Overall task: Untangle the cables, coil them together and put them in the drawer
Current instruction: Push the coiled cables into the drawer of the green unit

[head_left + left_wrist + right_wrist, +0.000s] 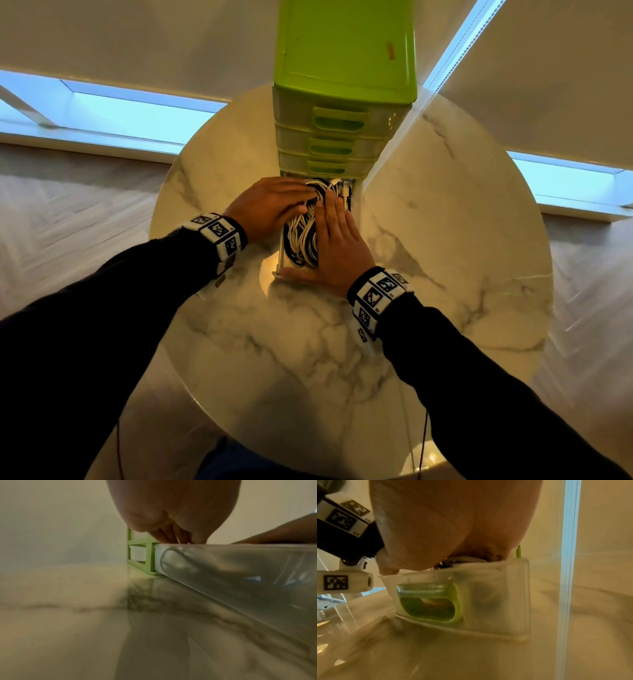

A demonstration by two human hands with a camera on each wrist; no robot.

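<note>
Now the coiled black and white cables (303, 236) lie in the pulled-out bottom drawer (496, 601) of the green chest (346, 61) on the marble table (445, 240). Both hands lie flat on the bundle: the left hand (270, 205) presses its far end, fingers straight and together. The right hand (339, 246) covers the right side, its thumb along the drawer's front rim, gripping nothing.

Dim warm light; wrist views blurred (perhaps motion), edges warped.
</note>
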